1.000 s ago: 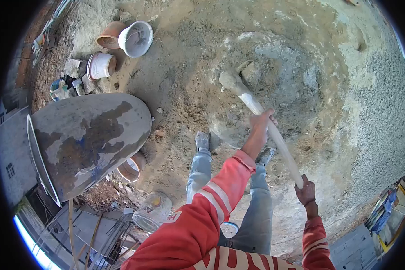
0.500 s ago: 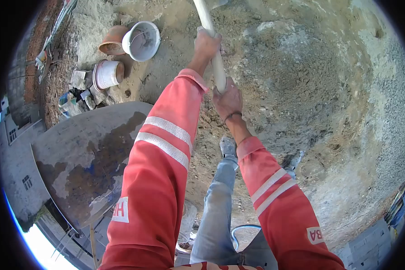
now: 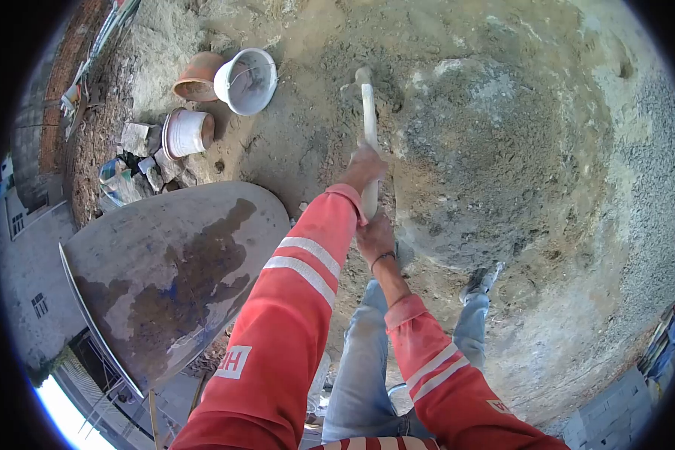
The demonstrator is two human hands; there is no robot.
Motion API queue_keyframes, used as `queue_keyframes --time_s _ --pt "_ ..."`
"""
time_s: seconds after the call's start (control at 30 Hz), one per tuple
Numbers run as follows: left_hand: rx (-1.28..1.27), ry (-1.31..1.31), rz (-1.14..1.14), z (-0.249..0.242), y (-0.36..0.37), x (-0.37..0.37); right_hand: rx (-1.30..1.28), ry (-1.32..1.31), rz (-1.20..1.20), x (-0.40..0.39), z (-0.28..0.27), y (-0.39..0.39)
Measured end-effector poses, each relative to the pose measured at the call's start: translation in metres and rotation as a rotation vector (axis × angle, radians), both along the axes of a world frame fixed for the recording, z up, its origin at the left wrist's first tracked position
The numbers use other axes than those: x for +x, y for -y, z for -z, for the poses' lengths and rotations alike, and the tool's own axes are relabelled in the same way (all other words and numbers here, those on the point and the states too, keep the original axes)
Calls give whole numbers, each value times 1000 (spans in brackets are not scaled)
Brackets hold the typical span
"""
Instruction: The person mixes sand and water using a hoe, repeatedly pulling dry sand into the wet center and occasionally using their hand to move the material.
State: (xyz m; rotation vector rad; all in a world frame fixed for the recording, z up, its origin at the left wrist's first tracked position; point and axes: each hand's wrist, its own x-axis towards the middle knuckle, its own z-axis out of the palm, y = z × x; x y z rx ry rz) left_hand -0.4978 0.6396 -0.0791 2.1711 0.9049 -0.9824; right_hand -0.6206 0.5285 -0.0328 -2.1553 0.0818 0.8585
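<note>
A pale wooden handle (image 3: 370,112) runs from my hands up to a mud-coloured tool head (image 3: 364,75) resting on the muddy ground. My left hand (image 3: 364,166) is wrapped round the middle of the handle. Closed round its lower end is my right hand (image 3: 376,238), with a dark band at the wrist. The blade itself is hard to make out against the soil. Just right of the handle lies a broad round patch of grey, wet-looking mix (image 3: 495,150).
Upper left hold a white bucket (image 3: 249,82), a brown bucket (image 3: 197,77) and a tipped white pot (image 3: 187,133), near rubble (image 3: 139,140). A large stained metal tub (image 3: 172,262) stands at left. Gravel (image 3: 656,187) lies right; stacked blocks (image 3: 607,412) stand lower right.
Both hands have come down toward my body with the handle, and the tool head has come into view on the ground. Both my feet and legs have shifted, and the view has moved slightly.
</note>
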Motion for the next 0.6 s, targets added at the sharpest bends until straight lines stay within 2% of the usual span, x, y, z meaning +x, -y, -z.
queue_keyframes --time_s 0.07,0.13,0.2,0.27,0.3,0.33,0.37,0.4,0.47,0.5,0.53,0.57,0.6 --pt "-164 -60 -57 -12 23 -18 -27 80 29 -26 0 20" --pt "-133 -96 -29 6 48 -40 231 -483 372 -31 -4 45" --pt "-141 -66 -191 33 65 -56 302 -513 434 -17 -24 61" --pt "-380 -86 -314 10 71 -51 365 -545 508 -2 -45 87" --pt "-389 -78 -300 21 80 -53 431 -655 489 12 -53 99" --pt "-364 -2 -473 43 90 -60 500 -771 462 23 -62 113" --pt "-331 77 -648 53 99 -60 434 -702 366 33 -74 130" --pt "-323 83 -643 47 108 -53 444 -700 365 43 -85 149" --pt "-626 166 -1101 25 135 -43 508 -808 342 55 -111 199" --pt "-621 168 -1099 16 149 -37 497 -757 275 60 -128 229" --pt "-710 251 -1232 6 161 -32 488 -705 205 61 -145 260" --pt "-795 338 -1366 -6 171 -29 386 -557 13 56 -158 296" --pt "-780 347 -1367 -23 185 -26 287 -403 -175 49 -170 333"
